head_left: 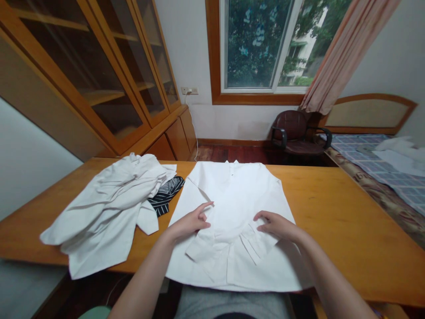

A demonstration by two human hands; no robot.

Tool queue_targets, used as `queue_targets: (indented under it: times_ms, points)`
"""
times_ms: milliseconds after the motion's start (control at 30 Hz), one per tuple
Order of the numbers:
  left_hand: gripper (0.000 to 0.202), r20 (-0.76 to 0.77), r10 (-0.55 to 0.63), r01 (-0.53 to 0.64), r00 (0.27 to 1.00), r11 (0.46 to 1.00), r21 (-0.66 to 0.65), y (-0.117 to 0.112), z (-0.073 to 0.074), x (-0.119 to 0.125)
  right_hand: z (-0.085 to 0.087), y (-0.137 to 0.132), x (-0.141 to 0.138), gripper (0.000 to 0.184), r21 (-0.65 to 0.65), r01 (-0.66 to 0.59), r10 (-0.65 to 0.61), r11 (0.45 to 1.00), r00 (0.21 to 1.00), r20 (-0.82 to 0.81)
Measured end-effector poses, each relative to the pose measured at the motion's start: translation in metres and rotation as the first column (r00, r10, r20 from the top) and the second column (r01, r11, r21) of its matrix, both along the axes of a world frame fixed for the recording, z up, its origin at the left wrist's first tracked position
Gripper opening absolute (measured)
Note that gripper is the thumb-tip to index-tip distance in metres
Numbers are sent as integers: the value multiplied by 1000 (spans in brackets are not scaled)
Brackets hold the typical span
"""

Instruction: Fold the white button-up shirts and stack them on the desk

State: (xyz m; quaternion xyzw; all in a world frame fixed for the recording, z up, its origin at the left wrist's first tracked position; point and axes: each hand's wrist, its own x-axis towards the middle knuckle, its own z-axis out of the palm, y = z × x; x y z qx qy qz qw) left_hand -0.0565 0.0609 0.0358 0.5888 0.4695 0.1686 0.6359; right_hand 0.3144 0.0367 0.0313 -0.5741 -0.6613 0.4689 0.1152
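A white shirt (pixel 237 190) lies spread on the wooden table in front of me, its collar edge towards the far side. Gathered, cuff-like parts of it (pixel 207 254) rest folded over the lower middle. My left hand (pixel 194 220) is over the shirt's left side, index finger stretched out and thumb apart, with nothing gripped. Over the right side, my right hand (pixel 274 223) hovers at or just above the cloth beside a pleated fold. Its fingers are bent, with a gap between index finger and thumb. Whether either hand touches the fabric is hard to tell.
To the left, a heap of white garments (pixel 109 204) lies on the table (pixel 345 212), with a black-and-white striped cloth (pixel 166 195) partly beneath it. Behind stand a glass-door cabinet (pixel 156 119) and a dark armchair (pixel 295 133). A bed (pixel 372 150) is at right.
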Motion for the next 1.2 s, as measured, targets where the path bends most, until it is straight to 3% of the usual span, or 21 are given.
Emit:
queue_targets:
  times_ms: [133, 367, 467, 567, 633, 733, 800, 867, 1033, 1200]
  points:
    - [83, -152, -60, 69, 987, 996, 50, -7, -1, -4, 7, -1, 4, 27, -26, -34, 33, 999, 999, -28]
    - [89, -53, 6, -4, 999, 999, 46, -13, -6, 1, 10, -4, 16, 23, -17, 8, -9, 1000, 999, -31]
    - [90, -194, 14, 4, 981, 996, 94, -18, -11, 1, 6, -5, 16, 21, -25, -6, 7, 1000, 999, 46]
    - [86, -380, -49, 128, 924, 974, 185, -23, -7, 0, 6, -4, 15, 19, -25, -36, 38, 999, 995, 89]
    - [81, -465, -51, 203, 884, 938, 283, -22, -2, -2, 8, -2, 16, 16, -30, -52, 55, 998, 992, 112]
    - [68, -516, 143, 197, 844, 813, 548, -6, 2, 0, 11, 2, 18, 15, -40, -56, 61, 998, 987, 151]
    - [57, -481, 299, 159, 824, 693, 703, 15, -3, 5, 11, 4, 18, 14, -47, -60, 67, 997, 985, 160]
    - [53, -456, 379, 139, 805, 627, 766, 37, -15, 15, 11, 5, 17, 11, -42, -68, 73, 997, 986, 152]
    - [59, -478, 541, 97, 692, 587, 804, 71, -49, 37, 12, 4, 20, 7, 34, -40, 34, 999, 986, 161]
    - [58, -564, 572, 166, 596, 599, 783, 69, -58, 37, 13, 2, 33, 6, 69, 21, -32, 997, 986, 162]
